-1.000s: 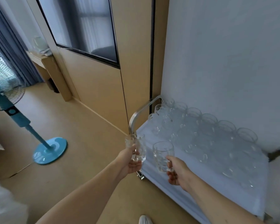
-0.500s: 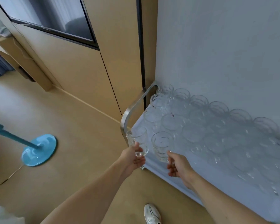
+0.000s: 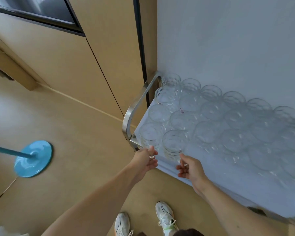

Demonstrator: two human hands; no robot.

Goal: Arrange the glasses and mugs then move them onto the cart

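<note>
We see the cart (image 3: pixel 191 169) against the white wall (image 3: pixel 228 40), its top covered in a pale cloth and crowded with clear glass mugs (image 3: pixel 228 120) standing upright in rows, rims touching or nearly so. All look empty; we cannot make out liquid in any of them.

At the cart's near left corner, beside the bent metal handle (image 3: pixel 134 108), stand 2 mugs side by side. The left mug (image 3: pixel 150 135) is at the very corner, and our left hand (image 3: pixel 145 160) holds it low down: the thumb and fingers curl round its lower part, a glint of glass showing between the fingertips. The right mug (image 3: pixel 173 143) stands just beside it on the cloth. Our right hand (image 3: pixel 190 169) is just below it at the cart's front edge, the forefinger reaching up to touch the base of the glass, the other fingers loosely curled and slightly spread; we cannot tell whether they pinch the mug's handle or merely rest near it.

Below, 2 white sneakers (image 3: pixel 163 217) stand on the tan floor (image 3: pixel 75 133). To the left is the round blue base of a fan (image 3: pixel 32 159) with its slanting pole.
</note>
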